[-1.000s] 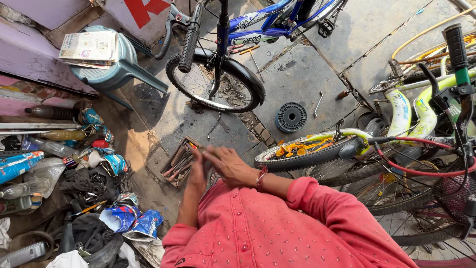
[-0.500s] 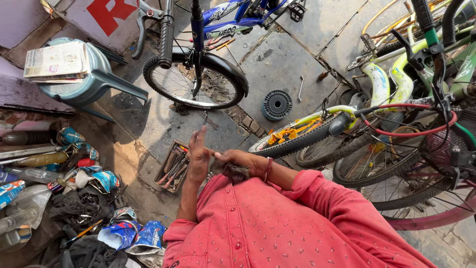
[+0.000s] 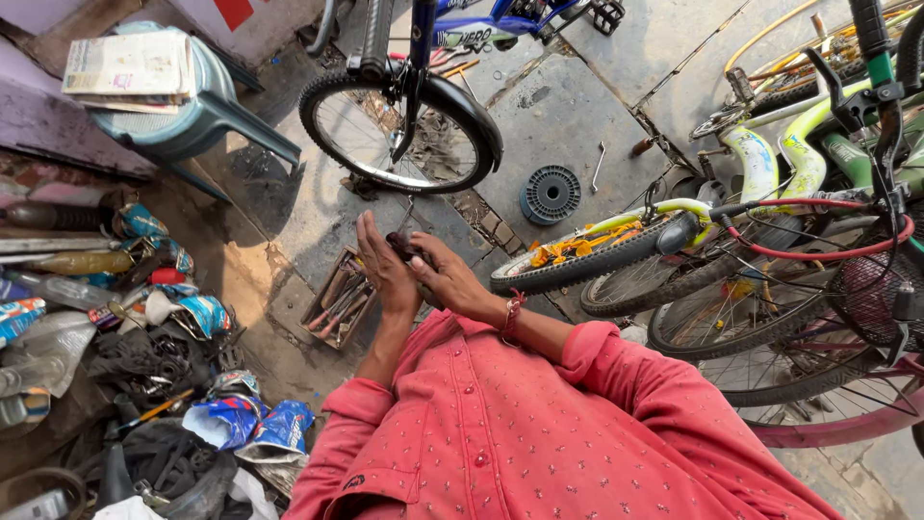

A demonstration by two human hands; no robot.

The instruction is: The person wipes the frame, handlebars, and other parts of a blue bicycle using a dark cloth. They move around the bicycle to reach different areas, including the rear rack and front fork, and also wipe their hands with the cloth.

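- Our left hand [image 3: 382,265] stands upright with fingers straight and held together, palm turned toward the right hand; it is open, and its fingers press against a small dark part [image 3: 402,247].
- Our right hand [image 3: 449,281] lies just beside it, fingers curled loosely around the same dark part, gripping it from the other side.
- The dark part sits between the two hands near their fingertips; we cannot tell what kind of piece it is.
- Directly beneath the hands lies a wooden tool tray [image 3: 339,299] on the stone floor [image 3: 568,116], filled with long metal tools.
- Beyond the tray, farther from us, stands a blue bicycle's front wheel [image 3: 399,130].
- To the right of the tray, near that wheel, a round black spool [image 3: 551,194] lies flat on the floor, with a small spanner [image 3: 598,167] beside it.
- Further right of the tray, a tyre with yellow trim [image 3: 587,252] reaches toward our right hand, with several more bicycles behind it.
- Left of the tray, a pale green plastic stool [image 3: 207,120] carries folded newspapers [image 3: 130,67].
- Below the stool, left of the tray, bottles, wrappers and black rubber scraps [image 3: 144,361] are heaped.
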